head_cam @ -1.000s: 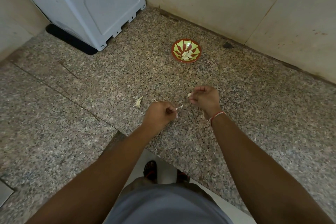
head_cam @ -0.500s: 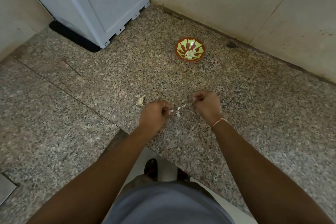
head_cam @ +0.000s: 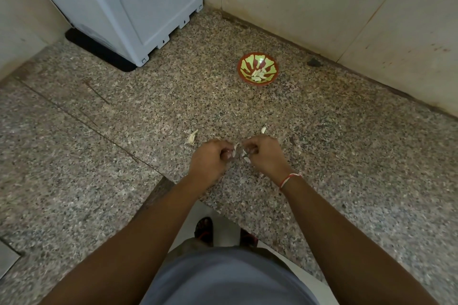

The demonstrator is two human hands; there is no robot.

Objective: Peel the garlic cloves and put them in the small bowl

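A speckled granite counter (head_cam: 322,146) in grey, tan and black fills the corner of the room, with a thin dark seam running diagonally across its left part. Plain beige wall panels (head_cam: 285,0) rise behind it, scuffed in places, and a pale grey plastic appliance (head_cam: 138,5) stands on a black mat in the far left corner. No writing or brand can be read anywhere. The small bowl (head_cam: 258,68), red-brown rimmed with a green pattern, sits on the counter near the back wall and holds several peeled cloves. The left hand (head_cam: 210,160) and the right hand (head_cam: 266,156) meet close together over the counter edge, both with fingers curled, pinching a pale garlic clove (head_cam: 235,148) between them; papery bits show at the fingertips. Another clove (head_cam: 192,136) lies just left of the hands, and a small pale piece (head_cam: 263,130) lies just beyond the right one
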